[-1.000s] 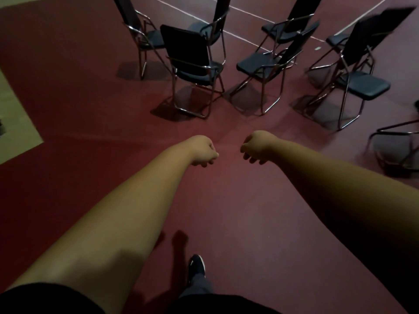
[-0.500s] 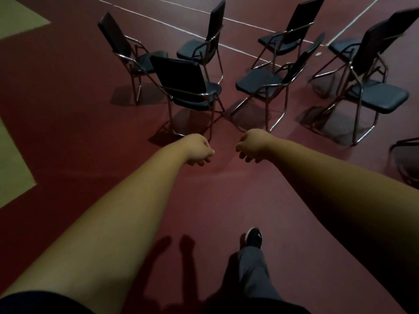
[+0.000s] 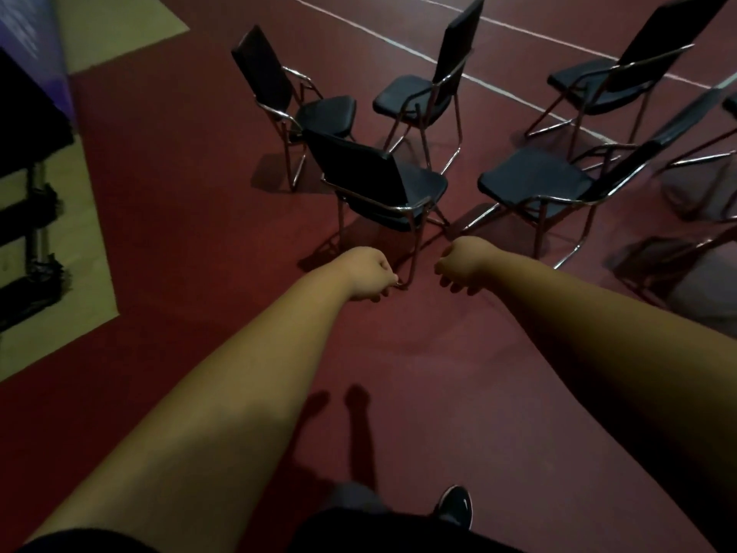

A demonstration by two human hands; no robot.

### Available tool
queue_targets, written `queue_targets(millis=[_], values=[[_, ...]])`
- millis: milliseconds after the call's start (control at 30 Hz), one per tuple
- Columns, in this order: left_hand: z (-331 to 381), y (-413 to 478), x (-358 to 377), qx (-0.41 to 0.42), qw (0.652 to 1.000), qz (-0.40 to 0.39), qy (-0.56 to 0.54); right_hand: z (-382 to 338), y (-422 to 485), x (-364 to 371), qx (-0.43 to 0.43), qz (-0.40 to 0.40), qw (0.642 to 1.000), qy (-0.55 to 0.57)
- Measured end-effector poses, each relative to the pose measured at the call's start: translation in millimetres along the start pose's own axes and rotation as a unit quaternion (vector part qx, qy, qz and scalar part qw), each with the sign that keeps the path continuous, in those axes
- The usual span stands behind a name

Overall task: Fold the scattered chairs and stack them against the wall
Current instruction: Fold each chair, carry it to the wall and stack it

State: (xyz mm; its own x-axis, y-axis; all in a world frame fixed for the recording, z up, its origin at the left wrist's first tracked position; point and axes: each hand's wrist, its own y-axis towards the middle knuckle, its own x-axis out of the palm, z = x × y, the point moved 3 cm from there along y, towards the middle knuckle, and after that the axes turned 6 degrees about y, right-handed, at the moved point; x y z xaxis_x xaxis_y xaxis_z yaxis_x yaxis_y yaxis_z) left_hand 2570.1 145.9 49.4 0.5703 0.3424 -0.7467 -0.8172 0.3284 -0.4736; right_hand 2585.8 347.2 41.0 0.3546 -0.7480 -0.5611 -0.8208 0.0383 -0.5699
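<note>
Several black folding chairs with chrome frames stand unfolded on the dark red floor ahead. The nearest chair (image 3: 383, 185) has its back toward me, just beyond my hands. Another chair (image 3: 534, 181) stands to its right, and two more chairs (image 3: 287, 101) (image 3: 426, 93) stand behind. My left hand (image 3: 369, 273) and my right hand (image 3: 462, 261) reach forward side by side with fingers curled under, holding nothing. Neither touches a chair.
More chairs (image 3: 622, 73) stand at the far right, partly cut off. A dark rack (image 3: 32, 193) stands at the left edge on a pale floor patch (image 3: 60, 313). White lines (image 3: 518, 31) cross the floor. My shoe (image 3: 454, 508) shows at the bottom.
I have stepped closer to the chairs and the view has turned left; the nearest chair now sits just past my hands. Both hands keep the same curled pose.
</note>
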Motion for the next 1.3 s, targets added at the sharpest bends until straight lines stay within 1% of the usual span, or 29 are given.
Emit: queue_targets(millis=[133, 233, 333, 500, 567, 633, 733, 867, 1000, 1100, 1167, 1233, 1300], values=[[-10, 53, -16, -0.015, 1.000, -0.014, -0.009, -26, 58, -25, -0.008, -0.004, 1.000, 0.022], [-23, 103, -35, -0.028, 0.999, -0.023, -0.038, -45, 103, -36, -0.016, -0.010, 1.000, 0.010], [-36, 168, -61, -0.029, 0.998, -0.028, -0.039, -68, 156, -52, -0.015, -0.007, 1.000, -0.010], [-63, 301, -118, -0.057, 0.992, 0.027, -0.111, -114, 268, -85, 0.006, -0.011, 0.999, -0.053], [-72, 345, -141, -0.068, 0.987, 0.020, -0.144, -135, 314, -100, 0.019, -0.008, 0.997, -0.078], [-80, 382, -162, -0.072, 0.986, -0.002, -0.153, -160, 353, -116, 0.023, 0.010, 0.995, -0.096], [-98, 429, -188, -0.085, 0.980, -0.016, -0.179, -200, 404, -127, 0.001, 0.020, 0.989, -0.144], [-124, 470, -210, -0.124, 0.966, -0.021, -0.225, -234, 460, -120, -0.034, 0.008, 0.972, -0.232], [-143, 495, -221, -0.154, 0.957, -0.002, -0.247, -248, 500, -105, -0.016, -0.044, 0.969, -0.241], [-158, 514, -217, -0.166, 0.950, -0.008, -0.264, -255, 527, -95, -0.019, -0.103, 0.960, -0.258], [-159, 525, -216, -0.176, 0.944, -0.009, -0.280, -258, 549, -92, -0.024, -0.142, 0.952, -0.271], [-156, 533, -218, -0.196, 0.930, -0.012, -0.312, -259, 572, -91, -0.021, -0.175, 0.943, -0.283], [-153, 546, -222, -0.193, 0.929, -0.021, -0.314, -265, 596, -95, -0.028, -0.196, 0.938, -0.286]])
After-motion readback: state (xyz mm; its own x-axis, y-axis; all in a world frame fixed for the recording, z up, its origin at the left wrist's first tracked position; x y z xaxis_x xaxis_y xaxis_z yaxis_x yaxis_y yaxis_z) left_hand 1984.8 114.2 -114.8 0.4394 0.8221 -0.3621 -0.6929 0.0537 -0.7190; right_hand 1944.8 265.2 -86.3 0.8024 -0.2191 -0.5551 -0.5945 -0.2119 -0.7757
